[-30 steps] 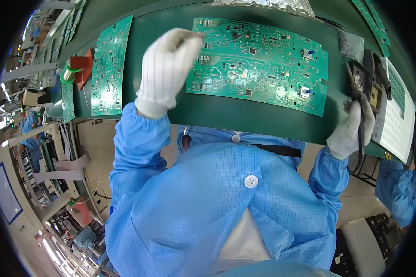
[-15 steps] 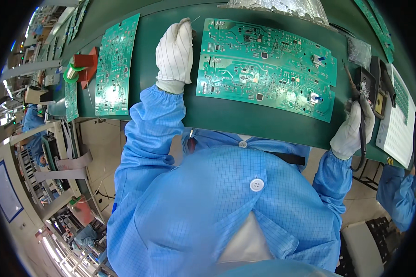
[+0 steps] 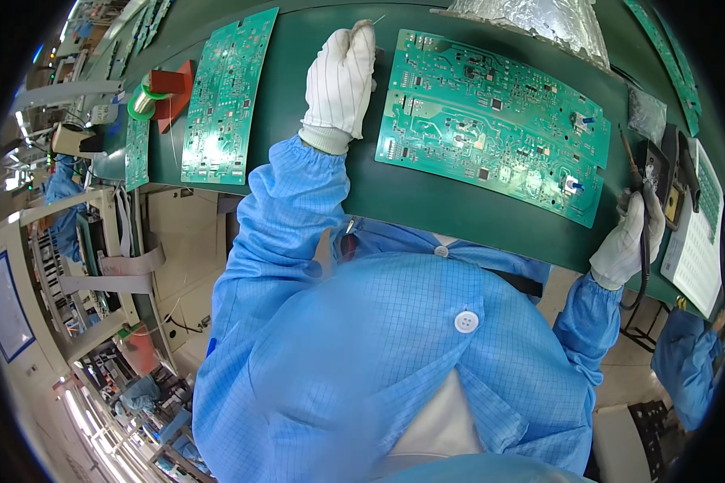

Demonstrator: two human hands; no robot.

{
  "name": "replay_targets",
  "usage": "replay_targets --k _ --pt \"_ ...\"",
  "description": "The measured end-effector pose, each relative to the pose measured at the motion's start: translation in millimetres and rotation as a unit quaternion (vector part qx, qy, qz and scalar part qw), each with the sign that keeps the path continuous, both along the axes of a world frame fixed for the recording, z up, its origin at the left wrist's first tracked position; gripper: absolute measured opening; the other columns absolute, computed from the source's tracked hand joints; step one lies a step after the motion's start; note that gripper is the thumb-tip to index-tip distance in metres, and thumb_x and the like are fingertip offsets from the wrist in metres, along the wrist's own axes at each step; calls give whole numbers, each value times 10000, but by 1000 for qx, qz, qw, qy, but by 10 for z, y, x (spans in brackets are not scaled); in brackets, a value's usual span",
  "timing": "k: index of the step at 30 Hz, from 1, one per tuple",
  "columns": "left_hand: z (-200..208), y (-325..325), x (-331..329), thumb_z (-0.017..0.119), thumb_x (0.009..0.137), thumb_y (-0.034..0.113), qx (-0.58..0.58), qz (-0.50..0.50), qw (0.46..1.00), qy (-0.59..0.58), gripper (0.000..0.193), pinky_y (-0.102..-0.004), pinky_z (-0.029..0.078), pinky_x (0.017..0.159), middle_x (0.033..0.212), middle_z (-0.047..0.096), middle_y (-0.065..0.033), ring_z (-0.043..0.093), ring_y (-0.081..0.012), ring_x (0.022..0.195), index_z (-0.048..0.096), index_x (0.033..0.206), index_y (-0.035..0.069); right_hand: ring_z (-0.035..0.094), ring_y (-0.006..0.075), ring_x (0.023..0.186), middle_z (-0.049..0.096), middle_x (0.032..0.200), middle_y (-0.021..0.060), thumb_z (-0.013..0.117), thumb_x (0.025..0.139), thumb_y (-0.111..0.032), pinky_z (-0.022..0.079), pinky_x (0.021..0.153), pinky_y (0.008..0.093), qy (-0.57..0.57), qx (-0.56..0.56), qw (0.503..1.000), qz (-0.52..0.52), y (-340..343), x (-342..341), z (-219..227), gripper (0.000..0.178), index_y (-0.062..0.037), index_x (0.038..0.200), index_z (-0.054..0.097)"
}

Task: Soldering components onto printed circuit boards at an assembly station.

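Gloved fingers (image 3: 655,211) of the right hand (image 3: 627,237) curl closed around a slim pen-like tool (image 3: 631,163), its narrow tip pointing away from the body, with a dark cable (image 3: 645,266) trailing back past the wrist. From my remote station I see this hand on the right, at the near edge of the green table (image 3: 427,197). Farther out, I have the left hand (image 3: 340,84) above the table, its fingertips pinched together on a thin strand (image 3: 380,19) that sticks out past them. Between the hands, 2 green circuit boards (image 3: 459,161) lie flat, edge to edge, neither glove touching them; each carries a blue-tipped part (image 3: 574,187) near its right end. Just beyond the right hand I make out a black tray (image 3: 656,165), then a clear plastic bag (image 3: 646,113). Left of the left hand lies another green board panel (image 3: 227,105), beside a wire spool (image 3: 143,105) on a red stand (image 3: 182,92). Farthest out, past the 2 boards, sits a foil-covered object (image 3: 540,28).
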State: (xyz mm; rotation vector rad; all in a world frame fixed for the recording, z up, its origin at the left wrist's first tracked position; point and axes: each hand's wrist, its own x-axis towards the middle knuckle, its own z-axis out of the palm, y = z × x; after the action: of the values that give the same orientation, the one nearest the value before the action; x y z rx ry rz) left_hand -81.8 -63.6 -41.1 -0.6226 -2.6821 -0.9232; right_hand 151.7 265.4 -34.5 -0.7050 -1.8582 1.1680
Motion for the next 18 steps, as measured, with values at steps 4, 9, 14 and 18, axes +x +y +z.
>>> replay_targets --k 4,9,14,18 --pt "46 6 24 615 888 81 -3 -38 999 17 358 -376 551 717 1026 646 -102 659 -300 868 605 1245 67 695 171 886 708 1051 158 613 980 -87 552 778 280 -13 10 1000 -3 2 16 -11 254 52 1191 634" --pt "34 -4 34 606 888 88 20 -57 997 42 305 -378 557 712 991 660 -103 666 -309 862 629 1192 92 703 174 866 709 1052 155 618 981 -86 556 768 277 -47 144 988 -22 40 40 -42 253 54 1192 632" --pt "-59 3 -22 621 885 98 -64 -67 970 227 327 -378 555 750 1026 650 -88 661 -293 879 626 1212 103 699 195 956 659 1129 146 587 998 -46 597 824 288 -44 97 994 -19 43 44 -58 220 72 1175 642" --pt "-22 11 -13 638 852 93 -103 -56 959 257 371 -384 542 809 1141 602 -113 636 -302 962 622 1223 91 690 201 971 658 1134 149 591 992 -40 592 834 295 -58 166 984 -18 59 60 -80 223 79 1175 637"
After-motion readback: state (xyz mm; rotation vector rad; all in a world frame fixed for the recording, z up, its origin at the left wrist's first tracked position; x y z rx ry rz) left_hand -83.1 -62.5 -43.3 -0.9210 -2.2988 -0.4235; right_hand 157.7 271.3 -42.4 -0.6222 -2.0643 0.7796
